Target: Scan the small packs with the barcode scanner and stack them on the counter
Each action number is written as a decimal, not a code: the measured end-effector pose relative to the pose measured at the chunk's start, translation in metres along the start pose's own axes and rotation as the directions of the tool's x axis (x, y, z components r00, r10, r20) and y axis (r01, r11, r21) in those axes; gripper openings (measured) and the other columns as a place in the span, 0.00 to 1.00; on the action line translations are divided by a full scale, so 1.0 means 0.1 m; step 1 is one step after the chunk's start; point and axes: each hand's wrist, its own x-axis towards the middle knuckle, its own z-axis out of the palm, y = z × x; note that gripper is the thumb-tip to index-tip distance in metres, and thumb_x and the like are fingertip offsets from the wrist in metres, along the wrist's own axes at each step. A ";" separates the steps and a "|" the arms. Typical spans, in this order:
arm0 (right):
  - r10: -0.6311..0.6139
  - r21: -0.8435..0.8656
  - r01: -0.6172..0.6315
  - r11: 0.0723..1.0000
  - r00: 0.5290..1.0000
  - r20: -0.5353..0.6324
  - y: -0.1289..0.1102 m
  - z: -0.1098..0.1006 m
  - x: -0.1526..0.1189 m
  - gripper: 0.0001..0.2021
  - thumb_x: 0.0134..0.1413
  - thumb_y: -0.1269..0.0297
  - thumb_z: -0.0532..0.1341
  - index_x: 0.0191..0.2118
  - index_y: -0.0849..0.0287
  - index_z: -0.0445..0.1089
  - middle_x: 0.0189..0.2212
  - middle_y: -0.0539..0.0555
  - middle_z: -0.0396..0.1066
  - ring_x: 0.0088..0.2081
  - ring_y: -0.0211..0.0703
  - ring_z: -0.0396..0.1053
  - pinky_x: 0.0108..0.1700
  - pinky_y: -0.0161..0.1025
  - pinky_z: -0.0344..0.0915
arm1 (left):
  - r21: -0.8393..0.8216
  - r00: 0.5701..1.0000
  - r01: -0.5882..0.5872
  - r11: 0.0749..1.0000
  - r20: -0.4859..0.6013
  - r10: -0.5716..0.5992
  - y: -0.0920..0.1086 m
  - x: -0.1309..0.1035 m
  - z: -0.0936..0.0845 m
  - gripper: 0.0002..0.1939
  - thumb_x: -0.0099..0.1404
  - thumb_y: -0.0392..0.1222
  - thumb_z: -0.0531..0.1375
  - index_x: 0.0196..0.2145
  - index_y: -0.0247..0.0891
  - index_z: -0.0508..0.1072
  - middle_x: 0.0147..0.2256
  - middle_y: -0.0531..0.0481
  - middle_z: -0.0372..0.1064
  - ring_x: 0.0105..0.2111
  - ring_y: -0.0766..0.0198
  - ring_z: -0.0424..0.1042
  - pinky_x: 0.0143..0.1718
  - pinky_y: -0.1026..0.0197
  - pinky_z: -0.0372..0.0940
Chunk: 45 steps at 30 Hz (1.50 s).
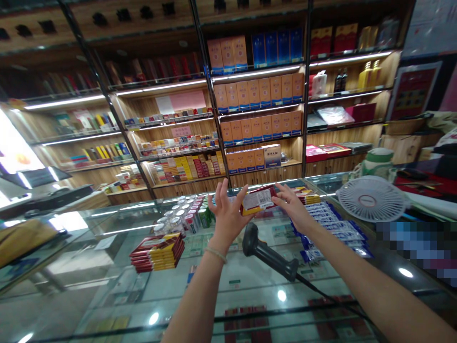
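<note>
Between my two hands, above the glass counter, is a red and yellow flat packet (257, 201) with a white barcode label facing me. My left hand (230, 216) grips its left end with the thumb and lower fingers, other fingers raised. At the right end, my right hand (294, 205) pinches the packet's edge with its fingertips. Below them a dark barcode scanner (271, 256) lies on the glass, its cable trailing right. A stack of similar red and yellow packets (157, 252) sits to the left, and more packets (307, 196) lie behind my right hand.
Small white-lidded containers (178, 214) stand left of my hands. Blue and white packets (333, 231) are spread under my right forearm. On the right are a white fan (371, 199) and a green-and-white jug (379, 162). Stocked shelves (257, 112) line the back wall.
</note>
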 end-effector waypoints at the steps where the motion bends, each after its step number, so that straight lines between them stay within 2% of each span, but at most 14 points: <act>1: -0.006 -0.013 0.006 1.000 1.000 -0.003 0.02 0.01 0.00 0.24 0.47 0.34 0.65 0.30 0.51 0.75 0.69 0.54 0.58 0.74 0.55 0.40 0.72 0.61 0.31 | 0.013 1.000 -0.009 1.000 -0.001 0.009 0.01 0.00 -0.01 0.38 0.54 0.65 0.69 0.60 0.53 0.70 0.72 0.37 0.41 0.71 0.36 0.43 0.67 0.31 0.30; 6: -0.021 -0.052 0.020 0.998 1.000 -0.013 0.09 0.03 0.00 0.23 0.47 0.34 0.65 0.30 0.51 0.74 0.69 0.54 0.59 0.73 0.55 0.42 0.72 0.60 0.33 | 0.025 0.999 -0.052 0.998 0.009 0.052 -0.01 0.00 0.01 0.39 0.52 0.68 0.68 0.58 0.49 0.73 0.71 0.35 0.45 0.70 0.37 0.46 0.68 0.32 0.30; 12: -0.045 -0.128 0.049 0.991 0.998 0.033 0.01 0.00 -0.01 0.24 0.51 0.34 0.62 0.32 0.52 0.75 0.69 0.55 0.58 0.73 0.55 0.40 0.72 0.61 0.33 | 0.003 0.997 -0.076 0.997 0.019 0.076 -0.06 0.01 -0.01 0.39 0.52 0.69 0.68 0.56 0.50 0.73 0.71 0.35 0.46 0.70 0.37 0.46 0.68 0.32 0.30; 19: -0.117 -0.292 0.139 0.946 0.989 0.090 -0.10 -0.01 0.03 0.24 0.54 0.34 0.59 0.33 0.52 0.73 0.68 0.57 0.59 0.72 0.58 0.44 0.70 0.66 0.37 | -0.019 0.998 -0.057 0.998 -0.001 0.057 -0.17 0.01 -0.05 0.37 0.53 0.66 0.70 0.58 0.54 0.72 0.73 0.39 0.42 0.71 0.38 0.44 0.68 0.32 0.31; 22: -0.152 -0.349 0.179 0.920 0.983 0.102 -0.13 -0.01 0.03 0.24 0.55 0.34 0.58 0.34 0.52 0.72 0.67 0.58 0.61 0.72 0.59 0.45 0.69 0.68 0.39 | -0.016 0.999 -0.051 0.999 0.012 0.051 -0.19 0.00 -0.02 0.39 0.51 0.64 0.71 0.59 0.52 0.72 0.72 0.38 0.43 0.71 0.38 0.44 0.68 0.32 0.31; 30: -0.131 -0.405 0.146 0.903 0.989 0.064 -0.11 0.00 -0.04 0.24 0.56 0.35 0.57 0.34 0.52 0.73 0.65 0.59 0.64 0.70 0.58 0.49 0.68 0.67 0.44 | -0.054 0.992 -0.124 0.991 0.012 0.125 -0.28 -0.03 0.05 0.38 0.52 0.64 0.71 0.56 0.47 0.73 0.71 0.34 0.47 0.71 0.37 0.46 0.68 0.30 0.30; 35: -0.132 -0.462 0.138 0.876 0.990 0.046 -0.08 0.01 -0.07 0.22 0.57 0.37 0.57 0.35 0.52 0.73 0.65 0.58 0.65 0.70 0.58 0.51 0.68 0.67 0.45 | -0.094 0.993 -0.117 0.989 -0.010 0.116 -0.29 -0.04 0.07 0.38 0.51 0.65 0.71 0.57 0.50 0.73 0.72 0.36 0.44 0.71 0.38 0.45 0.68 0.31 0.28; 38: -0.157 -0.551 0.134 0.824 0.988 0.006 -0.09 0.04 -0.11 0.23 0.59 0.38 0.54 0.38 0.52 0.74 0.64 0.58 0.66 0.70 0.59 0.52 0.67 0.66 0.47 | -0.107 0.992 -0.118 0.987 -0.045 0.114 -0.30 -0.05 0.07 0.38 0.51 0.65 0.71 0.57 0.52 0.73 0.72 0.37 0.44 0.71 0.38 0.46 0.68 0.31 0.28; 40: -0.177 -0.632 0.126 0.765 0.984 -0.017 -0.11 0.08 -0.18 0.24 0.61 0.40 0.52 0.46 0.51 0.74 0.65 0.58 0.65 0.70 0.59 0.52 0.67 0.65 0.48 | -0.109 0.991 -0.117 0.987 -0.074 0.109 -0.31 -0.06 0.08 0.36 0.52 0.65 0.70 0.57 0.51 0.73 0.72 0.37 0.45 0.70 0.38 0.47 0.68 0.31 0.29; 43: -0.170 -0.764 0.103 0.637 0.985 -0.009 -0.17 0.15 -0.37 0.28 0.62 0.41 0.52 0.59 0.52 0.68 0.67 0.59 0.61 0.71 0.58 0.49 0.67 0.63 0.48 | -0.103 0.990 -0.085 0.991 -0.118 0.072 -0.34 -0.06 0.10 0.34 0.54 0.65 0.69 0.56 0.52 0.74 0.72 0.37 0.44 0.70 0.38 0.46 0.68 0.31 0.29; 45: -0.162 -0.845 0.125 0.520 0.986 0.046 -0.21 0.21 -0.54 0.33 0.62 0.40 0.52 0.65 0.54 0.63 0.71 0.60 0.54 0.73 0.58 0.43 0.69 0.63 0.44 | -0.092 0.989 -0.058 0.994 -0.141 0.045 -0.36 -0.07 0.11 0.34 0.54 0.64 0.69 0.56 0.53 0.74 0.72 0.38 0.44 0.71 0.38 0.45 0.67 0.31 0.29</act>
